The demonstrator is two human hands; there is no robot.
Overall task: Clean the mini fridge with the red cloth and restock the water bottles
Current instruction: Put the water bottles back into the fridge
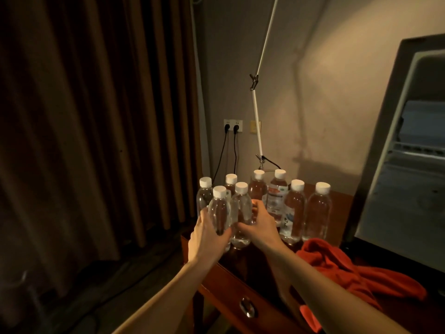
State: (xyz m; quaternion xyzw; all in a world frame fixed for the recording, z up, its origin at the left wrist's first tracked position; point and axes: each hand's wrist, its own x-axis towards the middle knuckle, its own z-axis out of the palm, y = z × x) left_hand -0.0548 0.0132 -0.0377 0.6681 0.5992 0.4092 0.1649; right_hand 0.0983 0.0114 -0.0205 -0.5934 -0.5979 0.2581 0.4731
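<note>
Several clear water bottles with white caps stand in a cluster on a dark wooden table [231, 280]. My left hand [207, 235] is wrapped around the front-left bottle [218, 208]. My right hand [258, 225] grips the bottle beside it [240, 210]. Both bottles are upright and seem to rest on the table. The red cloth [342, 268] lies crumpled on the table to the right of my right forearm. The mini fridge [409, 184] stands at the right with its door open, showing a pale interior and a shelf.
A bottle with a printed label [277, 196] and two more bottles [317, 213] stand further right. A white lamp arm [256, 109] rises behind them. Brown curtains [96, 116] hang at the left. Wall sockets [232, 125] hold two black plugs. The table has a drawer handle [248, 307].
</note>
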